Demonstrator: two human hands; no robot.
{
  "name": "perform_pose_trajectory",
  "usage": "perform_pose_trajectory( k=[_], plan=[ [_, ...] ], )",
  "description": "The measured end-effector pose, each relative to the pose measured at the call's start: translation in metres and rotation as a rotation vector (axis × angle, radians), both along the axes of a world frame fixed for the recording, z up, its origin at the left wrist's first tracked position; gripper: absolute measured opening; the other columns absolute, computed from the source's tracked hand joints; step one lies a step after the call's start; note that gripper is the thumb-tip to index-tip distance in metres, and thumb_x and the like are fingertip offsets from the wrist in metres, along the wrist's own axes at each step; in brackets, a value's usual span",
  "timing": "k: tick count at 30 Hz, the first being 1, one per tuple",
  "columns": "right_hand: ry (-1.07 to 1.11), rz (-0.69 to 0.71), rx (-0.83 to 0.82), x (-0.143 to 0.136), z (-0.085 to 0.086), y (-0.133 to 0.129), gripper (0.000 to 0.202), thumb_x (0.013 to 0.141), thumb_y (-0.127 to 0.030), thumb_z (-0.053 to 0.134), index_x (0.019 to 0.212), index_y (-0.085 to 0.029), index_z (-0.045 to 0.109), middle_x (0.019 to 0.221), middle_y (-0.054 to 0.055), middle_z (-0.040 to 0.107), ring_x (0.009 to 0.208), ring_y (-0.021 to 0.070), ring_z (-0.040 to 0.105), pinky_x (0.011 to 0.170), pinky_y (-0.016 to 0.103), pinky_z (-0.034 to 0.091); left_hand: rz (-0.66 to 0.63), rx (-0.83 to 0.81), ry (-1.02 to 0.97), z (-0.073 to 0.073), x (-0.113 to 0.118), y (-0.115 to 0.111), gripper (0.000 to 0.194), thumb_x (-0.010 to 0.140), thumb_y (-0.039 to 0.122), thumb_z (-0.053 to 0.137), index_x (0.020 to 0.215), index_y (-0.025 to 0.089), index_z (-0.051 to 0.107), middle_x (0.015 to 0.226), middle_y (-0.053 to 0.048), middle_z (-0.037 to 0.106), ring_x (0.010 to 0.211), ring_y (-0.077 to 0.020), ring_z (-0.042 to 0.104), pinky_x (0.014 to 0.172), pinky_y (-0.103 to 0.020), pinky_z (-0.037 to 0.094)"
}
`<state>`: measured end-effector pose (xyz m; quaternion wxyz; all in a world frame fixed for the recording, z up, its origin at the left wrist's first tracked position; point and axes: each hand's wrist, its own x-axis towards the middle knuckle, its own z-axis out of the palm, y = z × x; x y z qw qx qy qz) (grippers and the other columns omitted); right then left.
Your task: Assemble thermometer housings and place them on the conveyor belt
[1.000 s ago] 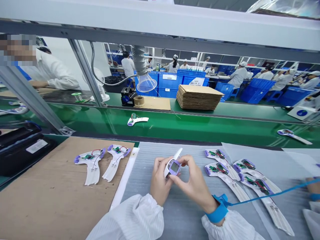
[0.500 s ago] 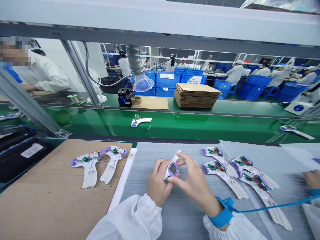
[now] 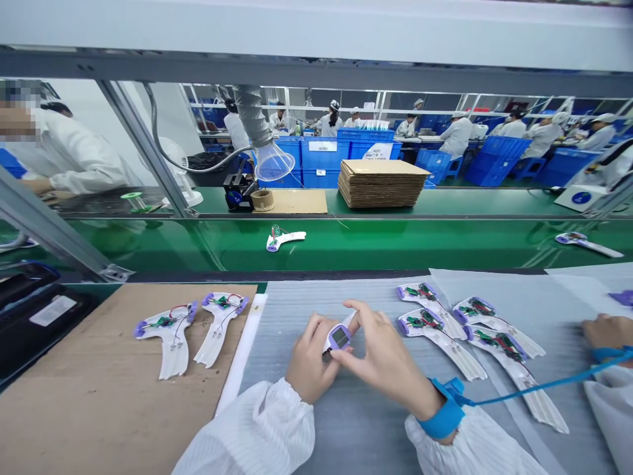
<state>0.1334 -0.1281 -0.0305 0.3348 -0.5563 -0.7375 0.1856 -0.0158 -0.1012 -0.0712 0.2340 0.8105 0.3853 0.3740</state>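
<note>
A white and purple infrared thermometer [image 3: 339,338] with a small grey screen is held above the foam-covered bench, its screen facing me. My left hand [image 3: 309,359] is closed around its left side. My right hand [image 3: 380,349] grips it from the right, thumb at the lower edge of the screen end and fingers at the upper side. Part of the handle is hidden behind the fingers. To the right lie several open thermometer halves [image 3: 435,340] with green boards and wires. Two more open halves [image 3: 174,336] rest on cardboard at the left.
A green conveyor [image 3: 395,244] runs beyond the bench, carrying an open thermometer half [image 3: 284,239]. Stacked cardboard [image 3: 380,185] and a tape roll [image 3: 262,200] sit behind it. A blue wrist strap cord [image 3: 534,386] stretches right, near a co-worker's hand [image 3: 608,330].
Both hands still hold the thermometer, now turned slightly, with its handle more hidden. The view has shifted a little. The half on the conveyor has moved slightly right, and the co-worker's hand has shifted.
</note>
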Motion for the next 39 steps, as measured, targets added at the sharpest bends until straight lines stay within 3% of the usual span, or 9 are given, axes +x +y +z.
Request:
perform_pose_trajectory(
  k=[6,10,12,21,28,33,35,37,39],
  plan=[
    [-0.018,0.082,0.062,0.015,-0.002,0.008,0.047,0.076,-0.041,0.066,0.114,-0.022,0.049,0.086,0.004,0.061,0.086,0.0225,0.055,0.079,0.038,0.039,-0.024,-0.113,-0.181,0.002,0.001,0.0,0.016,0.084,0.031,0.047,0.092,0.018,0.053,0.085,-0.005,0.052,0.076,-0.0183,0.054,0.069,-0.03,0.044],
    [0.002,0.267,0.089,0.028,-0.005,0.016,0.018,0.082,-0.038,0.06,0.095,-0.024,0.06,0.092,0.002,0.064,0.09,0.0201,0.055,0.08,0.035,0.038,-0.12,-0.381,-0.339,0.001,0.0,-0.002,0.02,0.087,0.037,0.043,0.088,0.017,0.048,0.073,0.0,0.047,0.054,-0.0104,0.049,0.051,-0.023,0.04],
    [0.069,0.298,0.044,0.03,-0.007,0.016,0.014,0.085,-0.035,0.057,0.092,-0.024,0.06,0.088,0.0,0.065,0.086,0.0177,0.057,0.078,0.032,0.039,-0.161,-0.382,-0.329,0.001,0.0,-0.003,0.022,0.086,0.038,0.045,0.086,0.017,0.048,0.075,0.0,0.047,0.057,-0.0107,0.049,0.052,-0.023,0.04],
    [0.163,0.363,-0.098,0.033,-0.001,0.012,0.019,0.087,-0.039,0.051,0.088,-0.022,0.06,0.084,0.0,0.064,0.078,0.0157,0.057,0.072,0.027,0.04,-0.159,-0.166,-0.223,0.008,0.002,-0.006,0.018,0.085,0.034,0.047,0.082,0.017,0.05,0.076,-0.002,0.045,0.071,-0.0155,0.047,0.064,-0.028,0.038],
    [0.015,0.287,-0.099,0.025,-0.008,0.012,0.023,0.079,-0.029,0.062,0.1,-0.023,0.054,0.091,0.001,0.064,0.084,0.0189,0.06,0.071,0.028,0.042,-0.064,-0.408,-0.233,0.008,0.008,-0.002,0.02,0.087,0.036,0.045,0.082,0.017,0.05,0.067,0.001,0.049,0.056,-0.0116,0.049,0.055,-0.024,0.04],
    [-0.099,0.03,-0.076,0.086,-0.016,0.028,0.036,0.076,-0.024,0.059,0.11,-0.025,0.048,0.095,0.001,0.065,0.082,0.0203,0.063,0.066,0.026,0.045,-0.236,-0.359,-0.014,0.03,0.023,0.064,0.028,0.08,0.036,0.054,0.103,0.02,0.052,0.098,-0.005,0.059,0.088,-0.0182,0.056,0.071,-0.028,0.047],
    [-0.161,-0.239,-0.053,0.142,-0.018,0.035,0.04,0.076,-0.029,0.058,0.114,-0.023,0.047,0.093,0.003,0.066,0.079,0.0217,0.064,0.065,0.027,0.045,-0.082,-0.234,0.094,0.039,0.026,0.116,0.038,0.078,0.038,0.056,0.111,0.021,0.049,0.112,-0.007,0.054,0.098,-0.0206,0.054,0.074,-0.029,0.048],
    [-0.287,-0.57,-0.071,0.204,-0.021,0.036,0.044,0.076,-0.036,0.057,0.115,-0.02,0.046,0.088,0.007,0.067,0.076,0.0248,0.064,0.061,0.027,0.044,0.248,-0.153,0.269,0.046,0.029,0.175,0.039,0.075,0.04,0.057,0.109,0.022,0.05,0.113,-0.007,0.052,0.098,-0.0207,0.055,0.078,-0.03,0.047],
    [-0.403,-0.841,-0.131,0.257,-0.026,0.029,0.042,0.077,-0.04,0.056,0.111,-0.017,0.049,0.082,0.01,0.067,0.073,0.028,0.064,0.056,0.029,0.041,0.408,-0.155,0.304,0.049,0.034,0.232,0.041,0.073,0.035,0.057,0.107,0.013,0.049,0.111,-0.016,0.051,0.104,-0.031,0.051,0.085,-0.044,0.042]
  ],
)
